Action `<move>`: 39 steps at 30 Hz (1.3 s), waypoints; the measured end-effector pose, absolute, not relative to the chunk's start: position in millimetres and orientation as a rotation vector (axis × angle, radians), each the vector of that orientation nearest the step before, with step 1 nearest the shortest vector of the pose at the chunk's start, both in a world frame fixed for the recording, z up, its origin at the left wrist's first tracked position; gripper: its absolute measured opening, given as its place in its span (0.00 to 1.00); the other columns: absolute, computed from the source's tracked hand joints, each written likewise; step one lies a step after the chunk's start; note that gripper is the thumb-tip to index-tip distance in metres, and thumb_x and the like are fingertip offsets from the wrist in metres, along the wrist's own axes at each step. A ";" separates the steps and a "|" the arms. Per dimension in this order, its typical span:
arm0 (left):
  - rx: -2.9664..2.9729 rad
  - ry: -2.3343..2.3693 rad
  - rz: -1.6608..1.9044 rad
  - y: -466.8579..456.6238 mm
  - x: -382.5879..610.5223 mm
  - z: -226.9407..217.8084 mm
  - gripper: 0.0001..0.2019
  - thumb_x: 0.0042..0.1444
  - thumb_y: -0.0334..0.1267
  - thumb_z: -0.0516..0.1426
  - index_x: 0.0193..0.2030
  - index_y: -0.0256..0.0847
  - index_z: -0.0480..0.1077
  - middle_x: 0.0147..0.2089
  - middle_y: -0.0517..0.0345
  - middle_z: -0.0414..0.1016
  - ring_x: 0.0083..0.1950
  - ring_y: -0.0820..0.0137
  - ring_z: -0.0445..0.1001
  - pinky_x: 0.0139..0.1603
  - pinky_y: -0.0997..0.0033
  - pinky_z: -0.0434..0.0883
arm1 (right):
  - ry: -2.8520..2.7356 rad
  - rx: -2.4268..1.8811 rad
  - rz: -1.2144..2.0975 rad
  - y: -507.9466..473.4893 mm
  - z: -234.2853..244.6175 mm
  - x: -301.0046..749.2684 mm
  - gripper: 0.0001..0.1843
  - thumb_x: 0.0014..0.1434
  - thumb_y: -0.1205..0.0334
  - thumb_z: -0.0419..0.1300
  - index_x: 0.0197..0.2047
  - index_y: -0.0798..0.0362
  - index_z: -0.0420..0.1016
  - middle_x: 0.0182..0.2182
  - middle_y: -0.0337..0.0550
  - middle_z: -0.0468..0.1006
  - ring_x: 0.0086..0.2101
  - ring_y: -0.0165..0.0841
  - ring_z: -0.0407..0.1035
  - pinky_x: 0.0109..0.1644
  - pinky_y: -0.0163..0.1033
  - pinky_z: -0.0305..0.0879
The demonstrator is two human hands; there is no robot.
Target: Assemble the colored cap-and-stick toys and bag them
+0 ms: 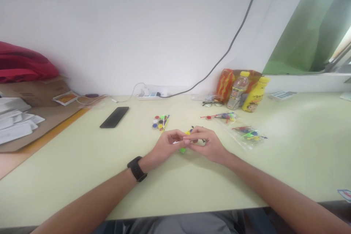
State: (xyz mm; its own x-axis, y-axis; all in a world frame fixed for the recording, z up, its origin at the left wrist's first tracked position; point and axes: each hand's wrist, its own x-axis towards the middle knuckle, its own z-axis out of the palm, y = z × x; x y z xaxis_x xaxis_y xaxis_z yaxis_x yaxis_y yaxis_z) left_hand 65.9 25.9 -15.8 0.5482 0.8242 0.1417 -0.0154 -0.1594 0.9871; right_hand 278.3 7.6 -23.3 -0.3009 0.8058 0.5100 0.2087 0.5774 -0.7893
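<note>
My left hand and my right hand meet at the fingertips, low over the middle of the table. Pinched in the left fingers is a small white piece, mostly covered. The right thumb and fingers are also closed at the meeting point; what they grip is too small to make out. Just below the fingertips shows a bright green round piece. Behind them peeks a yellow piece, partly hidden by the right hand. Farther back lies a cluster of coloured round pieces and thin sticks.
Clear bags of coloured plastic parts lie to the right. Beyond them stand a clear bottle and a yellow bottle, near eyeglasses. A black phone lies left; a power strip sits against the wall.
</note>
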 end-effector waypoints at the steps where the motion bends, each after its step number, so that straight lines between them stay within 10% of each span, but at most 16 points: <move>1: 1.567 0.698 0.863 26.3 65.2 -15.0 0.14 0.64 0.49 0.67 0.45 0.39 0.80 0.47 0.47 0.84 0.48 0.60 0.82 0.49 0.61 0.77 | -1.829 -0.822 0.746 7.3 -22.0 279.2 0.11 0.63 0.55 0.69 0.48 0.42 0.88 0.35 0.43 0.80 0.34 0.35 0.73 0.40 0.42 0.72; 23: 2.157 1.140 1.057 53.6 45.6 -20.9 0.13 0.69 0.50 0.60 0.45 0.42 0.77 0.39 0.56 0.83 0.40 0.65 0.80 0.42 0.66 0.74 | -2.003 -1.467 0.345 45.9 -26.1 335.6 0.10 0.66 0.54 0.60 0.35 0.48 0.73 0.29 0.41 0.78 0.30 0.38 0.70 0.34 0.43 0.60; 31: 2.440 1.203 0.984 59.1 40.9 -30.0 0.12 0.69 0.48 0.60 0.42 0.43 0.77 0.44 0.53 0.81 0.50 0.59 0.76 0.55 0.58 0.71 | -2.294 -1.579 0.380 34.3 -24.2 335.4 0.06 0.71 0.60 0.54 0.49 0.47 0.69 0.37 0.42 0.81 0.35 0.39 0.73 0.37 0.41 0.59; 39: 2.408 1.217 0.885 54.6 42.0 -23.5 0.06 0.65 0.38 0.58 0.42 0.44 0.76 0.40 0.59 0.80 0.42 0.64 0.76 0.45 0.62 0.70 | -2.276 -1.575 0.315 37.2 -26.5 338.4 0.07 0.70 0.65 0.53 0.48 0.48 0.69 0.47 0.47 0.82 0.46 0.42 0.75 0.45 0.42 0.65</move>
